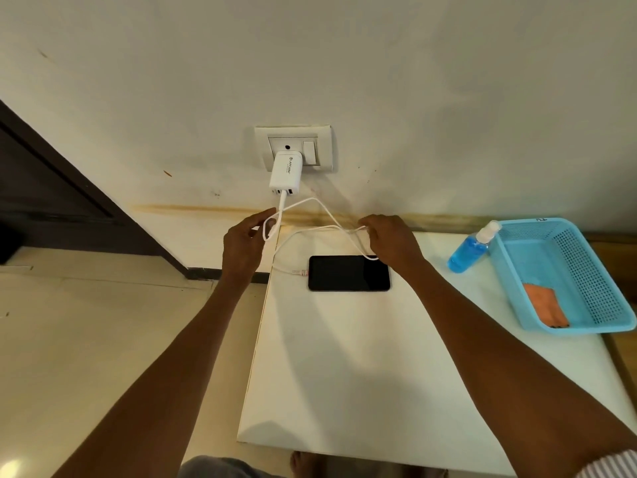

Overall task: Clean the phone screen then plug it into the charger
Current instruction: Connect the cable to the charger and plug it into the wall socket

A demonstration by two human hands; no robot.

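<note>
My left hand [243, 239] pinches a loop of the white cable [312, 201] between thumb and fingers, just below the charger [285, 170]; my right hand [386, 238] is closed on another run of the same cable above the far edge of the phone [349, 272]. Both grips are light pinches, with nothing else in either hand. The cable leaves the charger's lower port, passes through both hands, and ends at a plug [298, 271] that meets the phone's left end; I judge it seated, though the joint is too small to confirm. The phone lies flat, screen up and dark, on the white table [344, 374]. The screen shows no smears that I can see, and the orange cloth [544, 305] lies in the blue basket [565, 277] with the spray bottle [470, 250] just beside the basket, so I judge cleaning finished and only cable tidying left. The charger sits in the wall socket [293, 146]; I cannot tell the switch position. The phone's plug end is near the table's left edge, so slack must not drag it that way. The near half of the table is open, and the basket and bottle stand well apart to the right.
</note>
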